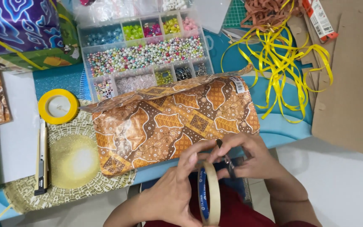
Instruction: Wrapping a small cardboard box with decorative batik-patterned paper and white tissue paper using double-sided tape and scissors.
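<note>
My left hand [171, 191] grips the tape roll [211, 191] on edge at six o'clock, thumb picking at its rim. My right hand [248, 157] is clenched on small scissors [227, 162] just right of it. The wrapped parcel [173, 122] lies at twelve o'clock from both. I judge I'm cutting a strip; next calls for a freed tape end between the blades.

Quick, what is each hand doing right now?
Left hand: closed on tape roll.
Right hand: closed on small scissors, fingertips at the tape.
</note>
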